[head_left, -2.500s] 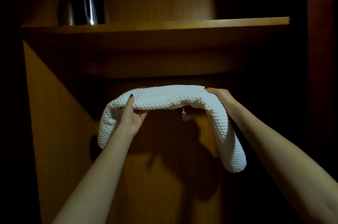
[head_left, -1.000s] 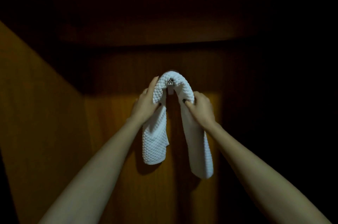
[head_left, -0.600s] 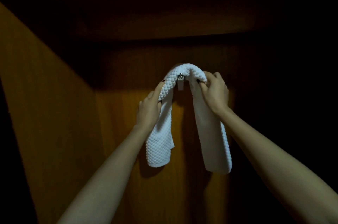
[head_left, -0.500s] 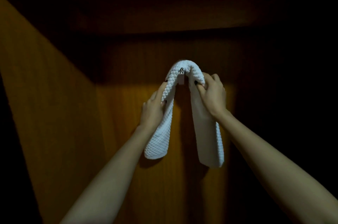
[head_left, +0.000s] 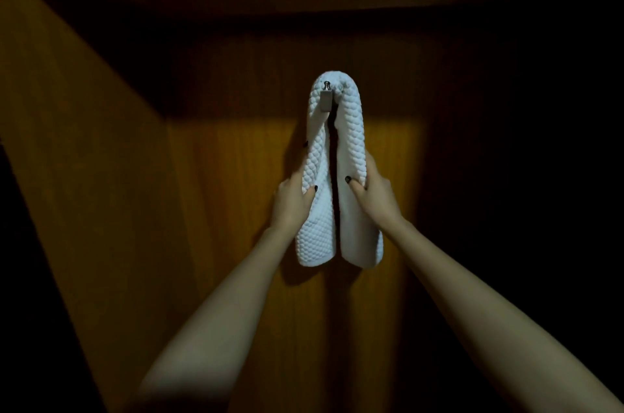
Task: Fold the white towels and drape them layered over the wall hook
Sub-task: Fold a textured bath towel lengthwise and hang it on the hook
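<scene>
At the hook: one white towel (head_left: 353,142) lay draped over the small metal hook (head_left: 326,98), folded into a narrow band. Its two falls hung side by side with a dark slit between them, and the ends were nearly level.
Left hand (head_left: 292,206): thumb and fingers were curled round the left fall, about midway down.
Right hand (head_left: 373,196): it gripped the right fall at a similar height. Both were likely tugging the falls down to even and settle them.
Hands: apart, one clamped on each fall.
Around: the hook sat on a wooden back panel (head_left: 236,193), lit only below the hook. A side panel (head_left: 84,142) ran along the left.
Obstacles: nothing crossed the hook, and the space above was too dark to read. No second towel showed, so the layering seemed not yet done.
</scene>
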